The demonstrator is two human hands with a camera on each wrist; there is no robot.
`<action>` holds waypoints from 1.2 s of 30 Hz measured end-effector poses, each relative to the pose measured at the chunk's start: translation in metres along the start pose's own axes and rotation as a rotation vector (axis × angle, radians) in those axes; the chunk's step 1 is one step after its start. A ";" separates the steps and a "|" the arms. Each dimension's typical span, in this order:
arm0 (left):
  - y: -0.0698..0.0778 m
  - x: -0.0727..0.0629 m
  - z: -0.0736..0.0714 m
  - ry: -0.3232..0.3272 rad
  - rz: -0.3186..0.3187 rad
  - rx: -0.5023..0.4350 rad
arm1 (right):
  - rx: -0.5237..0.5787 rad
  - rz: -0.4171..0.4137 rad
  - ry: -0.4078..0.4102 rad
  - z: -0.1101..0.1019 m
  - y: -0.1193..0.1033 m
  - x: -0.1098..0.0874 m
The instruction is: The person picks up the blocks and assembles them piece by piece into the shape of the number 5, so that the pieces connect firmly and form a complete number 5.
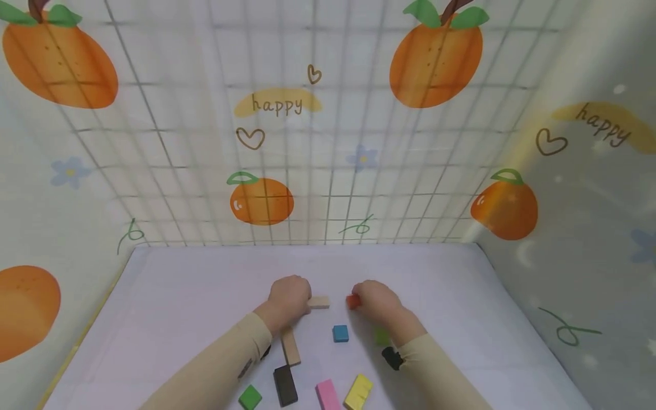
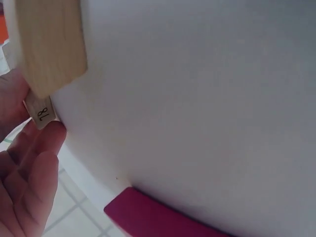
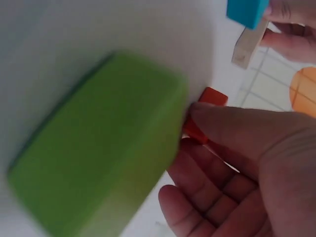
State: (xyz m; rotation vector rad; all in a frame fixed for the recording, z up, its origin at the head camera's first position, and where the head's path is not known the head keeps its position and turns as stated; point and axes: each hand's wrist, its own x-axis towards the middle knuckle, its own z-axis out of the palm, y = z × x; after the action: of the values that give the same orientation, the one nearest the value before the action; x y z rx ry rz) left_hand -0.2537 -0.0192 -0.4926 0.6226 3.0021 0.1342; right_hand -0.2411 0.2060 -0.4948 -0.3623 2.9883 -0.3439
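Nearest on the white table (image 1: 179,296) lie a dark green block (image 1: 250,397), a pink block (image 1: 328,394), a yellow block (image 1: 358,392) with a notched-looking edge, and a black block (image 1: 285,385). The black block's far end sits close to a wooden plank (image 1: 290,346), which runs up toward the left wrist. A light green block (image 1: 382,336) is partly hidden by the right wrist, and a blue block (image 1: 340,333) lies between the two forearms, nearer than both hands. The left wrist view also has a magenta block (image 2: 158,217), cut off by the edge.

Farther out, the left hand (image 1: 288,299) pinches one end of a pale wooden block (image 1: 320,302), thumb and fingers closed on it. Dark characters on that block look like "78", though their orientation is unsure. The right hand (image 1: 378,302) grips a red block (image 1: 353,302) between thumb and fingers, a gap separating it from the pale one.

Beyond the table hangs a curtain (image 1: 328,148) printed with oranges, hearts and flowers; "happy" reads twice on it.
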 end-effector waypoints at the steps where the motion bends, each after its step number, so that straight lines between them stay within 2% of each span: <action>1: 0.000 0.000 0.000 0.003 0.002 -0.001 | -0.009 -0.005 0.003 0.001 -0.002 0.001; 9: 0.006 0.001 -0.005 0.030 0.004 -0.012 | -0.024 -0.004 0.016 0.001 -0.016 0.008; 25: 0.008 0.006 0.001 -0.007 -0.043 -0.062 | -0.053 -0.019 0.023 0.011 -0.028 0.012; 36: 0.005 0.009 0.005 0.001 -0.022 -0.082 | -0.050 -0.016 0.010 0.010 -0.028 0.014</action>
State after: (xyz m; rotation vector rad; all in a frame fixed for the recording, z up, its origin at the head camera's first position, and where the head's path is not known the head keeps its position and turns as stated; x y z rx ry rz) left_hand -0.2599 -0.0105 -0.4976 0.5814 2.9852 0.2554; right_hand -0.2467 0.1736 -0.4993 -0.3903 3.0103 -0.2742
